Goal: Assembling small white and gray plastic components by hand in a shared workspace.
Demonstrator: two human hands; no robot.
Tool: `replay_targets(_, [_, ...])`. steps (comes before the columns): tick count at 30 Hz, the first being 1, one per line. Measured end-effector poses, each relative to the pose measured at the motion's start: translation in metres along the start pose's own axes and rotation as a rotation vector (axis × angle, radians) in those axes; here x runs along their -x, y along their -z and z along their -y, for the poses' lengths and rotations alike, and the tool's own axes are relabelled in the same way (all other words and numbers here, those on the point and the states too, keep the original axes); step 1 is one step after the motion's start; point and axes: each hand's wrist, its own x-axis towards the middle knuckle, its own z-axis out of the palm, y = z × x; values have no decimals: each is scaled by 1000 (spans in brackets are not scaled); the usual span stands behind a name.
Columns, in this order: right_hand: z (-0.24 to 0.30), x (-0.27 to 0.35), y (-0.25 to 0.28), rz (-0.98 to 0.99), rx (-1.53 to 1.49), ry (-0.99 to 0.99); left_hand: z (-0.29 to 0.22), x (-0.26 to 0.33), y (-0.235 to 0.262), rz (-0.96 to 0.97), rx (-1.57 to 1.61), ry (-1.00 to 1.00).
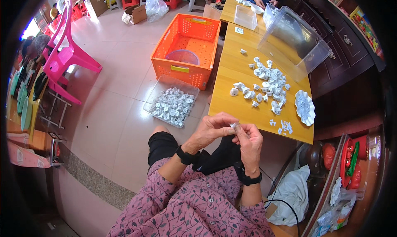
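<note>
Both hands, left hand (211, 131) and right hand (249, 141), are pinching one small white plastic part (235, 125) over the lap. A clear tray (149, 106) of similar parts is sitting on the tiled floor (111, 113), beside an orange crate (165, 38) holding a purple basket (182, 56); more parts are lying loose on the wooden table (231, 108).

Beyond the orange crate (187, 46): open brown cardboard box (136, 13) with tied clear plastic bag (155, 5) beside it; small white label (239, 30) just right of crate.
</note>
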Motion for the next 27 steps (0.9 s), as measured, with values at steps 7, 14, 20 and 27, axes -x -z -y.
replay_targets(7, [1, 0, -5, 25, -27, -2, -4, 1, 2, -40, 122, 3])
replay_targets(14, [-3, -1, -6, 13, -10, -6, -3, 2, 3, -41, 85, 29])
replay_targets(20, [-8, -3, -9, 7, 21, -14, -1, 4, 11, -50, 67, 47])
replay_targets(27, [-19, 0, 4, 8, 95, -30, -6, 5, 51, -397, 32, -7])
